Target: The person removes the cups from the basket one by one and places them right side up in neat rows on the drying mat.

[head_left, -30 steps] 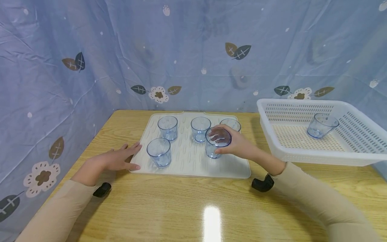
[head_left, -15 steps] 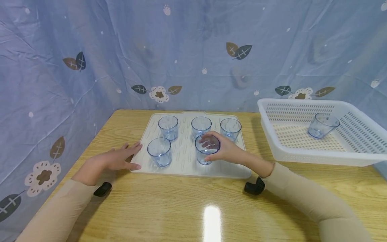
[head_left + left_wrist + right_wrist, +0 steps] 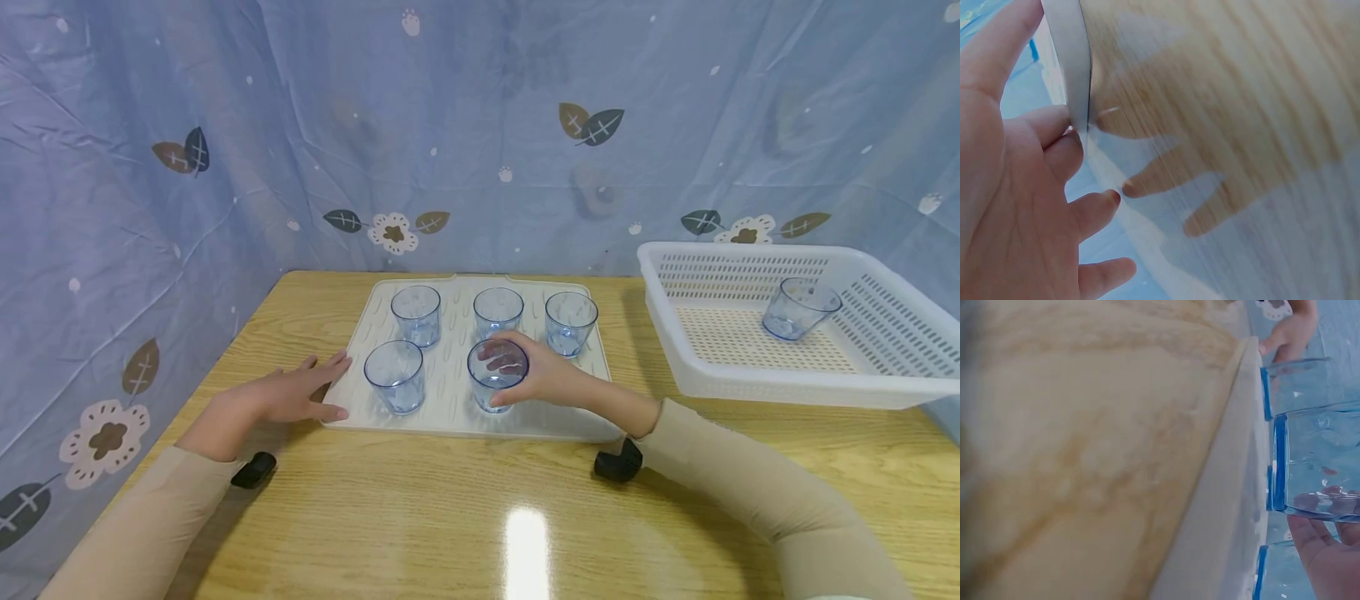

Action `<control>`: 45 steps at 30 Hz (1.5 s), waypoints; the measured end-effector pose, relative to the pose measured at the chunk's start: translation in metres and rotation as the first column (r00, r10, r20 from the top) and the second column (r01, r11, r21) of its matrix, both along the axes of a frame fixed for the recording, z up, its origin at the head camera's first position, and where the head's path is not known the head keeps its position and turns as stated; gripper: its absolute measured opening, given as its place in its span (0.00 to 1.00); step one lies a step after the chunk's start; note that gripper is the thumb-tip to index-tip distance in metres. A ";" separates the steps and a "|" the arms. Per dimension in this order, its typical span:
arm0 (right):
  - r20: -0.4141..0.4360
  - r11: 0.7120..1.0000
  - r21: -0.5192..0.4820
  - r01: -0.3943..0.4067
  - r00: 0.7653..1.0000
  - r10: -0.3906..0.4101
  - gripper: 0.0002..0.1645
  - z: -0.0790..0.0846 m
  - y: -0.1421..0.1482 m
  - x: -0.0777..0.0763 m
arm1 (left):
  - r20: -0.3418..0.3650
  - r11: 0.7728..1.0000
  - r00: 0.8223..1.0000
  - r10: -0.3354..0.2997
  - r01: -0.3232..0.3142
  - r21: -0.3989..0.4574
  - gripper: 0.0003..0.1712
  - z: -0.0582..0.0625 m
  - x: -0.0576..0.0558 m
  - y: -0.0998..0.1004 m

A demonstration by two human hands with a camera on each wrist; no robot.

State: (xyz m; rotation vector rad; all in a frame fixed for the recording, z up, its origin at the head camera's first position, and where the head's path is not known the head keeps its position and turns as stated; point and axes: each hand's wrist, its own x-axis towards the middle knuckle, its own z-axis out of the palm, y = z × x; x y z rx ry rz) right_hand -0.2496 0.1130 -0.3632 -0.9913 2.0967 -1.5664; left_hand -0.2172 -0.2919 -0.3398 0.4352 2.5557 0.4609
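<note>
My right hand (image 3: 536,372) grips a clear bluish glass (image 3: 491,398) from its right side, fingers behind and thumb in front. That glass stands upright at the front middle of the white ridged draining tray (image 3: 450,421). In the right wrist view the glass (image 3: 1316,456) shows close up, its thick blue base at the tray. My left hand (image 3: 296,393) touches the tray's left edge with its fingers spread. The left wrist view has its fingertips at the tray's rim (image 3: 1072,56). Another glass (image 3: 396,383) stands front left, nearest the left hand.
Three glasses line the tray's back row: left (image 3: 417,321), middle (image 3: 498,307) and right (image 3: 570,321). A white plastic basket (image 3: 795,385) at the right holds a tilted glass (image 3: 798,315). A patterned blue cloth (image 3: 480,125) hangs behind the wooden table (image 3: 390,508).
My right hand has shifted left and slightly toward me with the glass, into the front middle of the tray. The back right glass is now unobscured. The left hand stays put.
</note>
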 end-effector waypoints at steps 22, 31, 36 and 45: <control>-0.039 0.992 0.124 0.007 0.999 -0.002 0.52 0.000 -0.004 0.002 | -0.017 1.000 1.000 0.001 -0.001 0.003 0.61 -0.003 -0.001 -0.002; -0.035 0.993 0.115 -0.016 0.999 0.020 0.57 0.001 -0.002 0.002 | -0.007 1.000 1.000 -0.001 0.001 -0.001 0.61 -0.003 -0.002 -0.002; -0.032 0.993 0.116 -0.031 0.999 0.035 0.59 0.001 0.000 0.000 | -0.008 1.000 1.000 0.002 -0.002 -0.002 0.61 -0.002 -0.001 -0.001; -0.007 0.995 0.086 -0.041 0.999 0.042 0.55 0.010 0.009 0.000 | -0.007 1.000 1.000 0.002 -0.002 -0.016 0.61 -0.003 -0.002 0.000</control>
